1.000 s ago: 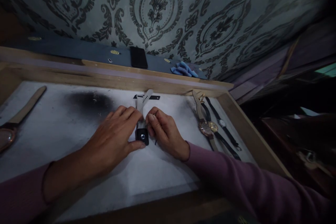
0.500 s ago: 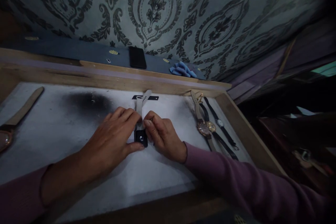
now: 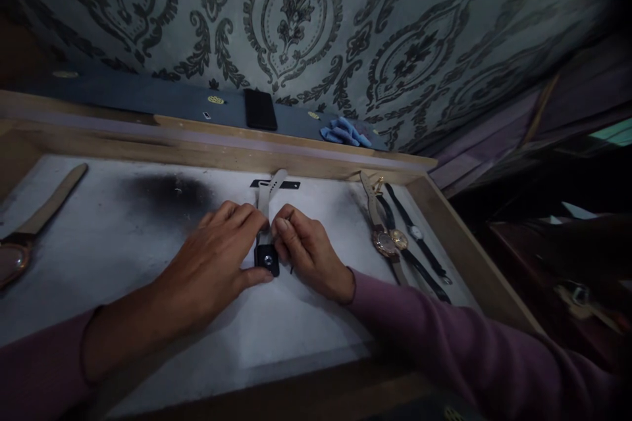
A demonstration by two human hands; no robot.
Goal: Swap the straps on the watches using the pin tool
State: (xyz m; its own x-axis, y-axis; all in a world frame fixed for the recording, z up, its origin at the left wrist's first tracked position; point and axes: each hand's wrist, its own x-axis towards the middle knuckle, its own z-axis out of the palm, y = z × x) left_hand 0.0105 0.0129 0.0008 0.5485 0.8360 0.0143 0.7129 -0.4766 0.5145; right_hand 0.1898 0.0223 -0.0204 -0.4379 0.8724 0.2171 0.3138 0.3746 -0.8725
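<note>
On the white tray floor lies a watch strap [image 3: 264, 195], pale grey, running down to a small black square piece [image 3: 267, 260] with a shiny round centre, which looks like a watch. My left hand [image 3: 217, 247] is closed around it, fingertips on the strap's lower end and thumb along the black piece's bottom edge. Close on the right, my right hand [image 3: 303, 243] is pinched beside the strap. A thin dark stick-like tool [image 3: 291, 270] shows below its fingers; the tip is hidden. Under the strap's far end lies a flat black strip [image 3: 291, 185] with a hole.
Several wristwatches [image 3: 399, 239] lie at the tray's right side. Another brown-strapped watch [image 3: 47, 204] lies at the left. Wooden walls [image 3: 316, 151] edge the tray. Beyond the back wall are a black phone-like slab [image 3: 260, 110] and a crumpled blue cloth [image 3: 345, 132].
Both hands stay almost in place at the strap. More of the thin tool shows below my right fingers. The whole view has shifted slightly.
</note>
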